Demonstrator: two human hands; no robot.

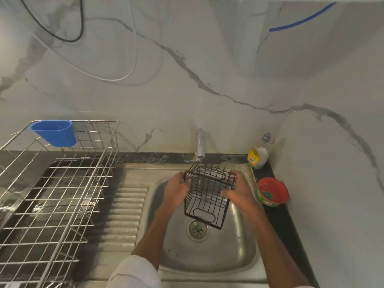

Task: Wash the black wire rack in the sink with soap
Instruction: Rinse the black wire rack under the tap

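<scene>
The black wire rack (pixel 205 196), a small box-shaped basket, hangs tilted over the steel sink (pixel 245 246), right under the tap (pixel 200 145). My left hand (pixel 176 189) grips its left side with the fingers curled round the wires. On the opposite side my right hand (pixel 239 189) holds the rack's right edge. The rack's lower end is above the drain (pixel 197 228). No water stream is visible from the tap. A soap bottle (pixel 259 153) stands at the back right of the sink.
A red tub (pixel 273 192) with a green scrubber inside sits on the dark counter right of the sink. Left of the bowl is the ribbed drainboard (pixel 122 213), then a large metal dish rack (pixel 52 194) with a blue cup (pixel 55 133) hung on it. The wall is close behind.
</scene>
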